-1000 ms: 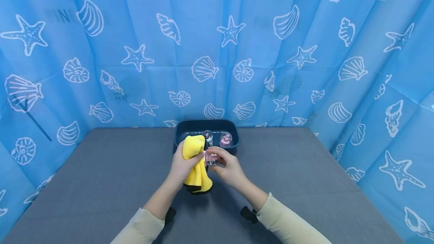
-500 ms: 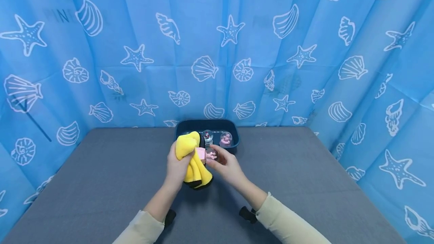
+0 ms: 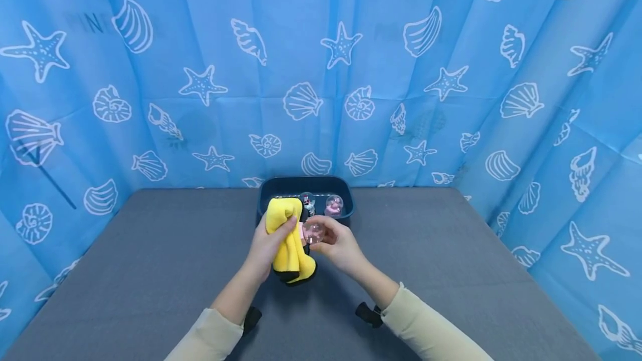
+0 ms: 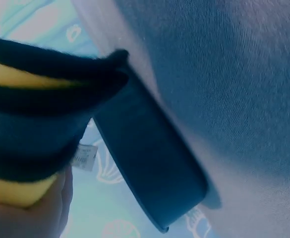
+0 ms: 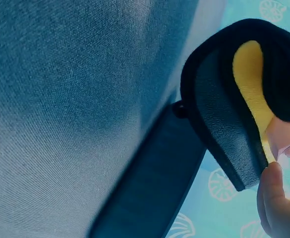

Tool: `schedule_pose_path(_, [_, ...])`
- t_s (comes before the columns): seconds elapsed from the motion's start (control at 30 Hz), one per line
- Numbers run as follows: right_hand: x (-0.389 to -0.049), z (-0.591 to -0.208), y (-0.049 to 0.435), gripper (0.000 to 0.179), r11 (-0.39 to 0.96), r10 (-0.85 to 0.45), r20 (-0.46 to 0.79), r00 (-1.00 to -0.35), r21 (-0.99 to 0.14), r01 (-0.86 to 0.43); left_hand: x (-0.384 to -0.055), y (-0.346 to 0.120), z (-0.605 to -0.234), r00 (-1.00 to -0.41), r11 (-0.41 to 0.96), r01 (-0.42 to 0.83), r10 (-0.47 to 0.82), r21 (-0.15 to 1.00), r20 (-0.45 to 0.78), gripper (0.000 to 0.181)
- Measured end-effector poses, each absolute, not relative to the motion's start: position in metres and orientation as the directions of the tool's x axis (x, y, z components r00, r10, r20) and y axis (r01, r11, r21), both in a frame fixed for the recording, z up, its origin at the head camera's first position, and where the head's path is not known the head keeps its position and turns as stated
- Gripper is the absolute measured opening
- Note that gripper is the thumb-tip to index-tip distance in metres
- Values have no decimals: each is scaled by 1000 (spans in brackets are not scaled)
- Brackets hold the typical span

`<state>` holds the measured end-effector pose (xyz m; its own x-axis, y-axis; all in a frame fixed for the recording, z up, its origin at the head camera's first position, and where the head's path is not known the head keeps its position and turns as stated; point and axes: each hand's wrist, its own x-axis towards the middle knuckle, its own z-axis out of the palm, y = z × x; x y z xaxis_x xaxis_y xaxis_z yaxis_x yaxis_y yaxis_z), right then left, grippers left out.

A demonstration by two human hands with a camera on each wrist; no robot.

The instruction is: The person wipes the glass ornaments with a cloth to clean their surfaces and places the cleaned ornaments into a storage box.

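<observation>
A yellow cloth with a dark grey back and black edging [image 3: 287, 252] is bunched in my left hand [image 3: 261, 249], thumb pressed on its front. My right hand [image 3: 342, 247] pinches the clear dome of a small snow globe [image 3: 314, 233] between thumb and fingers. The globe lies sideways in the air, its pink base [image 3: 302, 233] towards the cloth and partly covered by it. In the right wrist view the cloth [image 5: 219, 104] hangs beside the pink base [image 5: 286, 134]. From the left wrist, the folded cloth [image 4: 30, 116] hides the globe.
Just behind the hands, a dark blue bin [image 3: 271, 185] stands at the table's back edge. It holds a snow globe with a dark and white figure [image 3: 307, 201] and a pink one [image 3: 334, 205]. A blue shell-patterned curtain [image 3: 311, 60] hangs behind the grey table [image 3: 190, 255].
The left hand and cloth moved left off the pink base, then came back right over it. The right hand turned the globe slightly while keeping its grip.
</observation>
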<state>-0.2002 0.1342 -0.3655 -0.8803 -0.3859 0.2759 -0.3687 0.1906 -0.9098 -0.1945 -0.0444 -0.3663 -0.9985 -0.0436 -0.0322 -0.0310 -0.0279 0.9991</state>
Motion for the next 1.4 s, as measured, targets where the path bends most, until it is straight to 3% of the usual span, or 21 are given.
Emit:
schedule_pose_path(0.23, [-199, -366, 127, 49, 208, -407, 234, -883, -918, -339, -194, -44, -372, -991, 16, 45, -129, 999, 46, 61])
schedule_pose_path(0.53, [-201, -367, 116, 48, 202, -297, 171, -939, -950, -237, -192, -45, -375, -974, 12, 93, -206, 996, 94, 55])
schedule_pose_path(0.97, [-207, -360, 119, 42, 18, -196, 47, -980, -999, -51, -187, -67, -369, -972, -31, -33, -230, 999, -39, 56])
schedule_pose_path(1.17, [-210, -356, 120, 44, -146, -227, -37, -973, -987, 71, -181, -65, -372, -973, 131, 177, -124, 975, 193, 56])
schedule_pose_path(1.3, [-209, -357, 118, 43, -215, -255, -56, -965, -970, 113, -178, -58, -376, -924, 250, 363, -23, 898, 381, 59])
schedule_pose_path(1.4, [-208, -359, 118, 35, -246, -228, -72, -971, -961, 129, -178, -51, -379, -890, 324, 435, 17, 840, 455, 58])
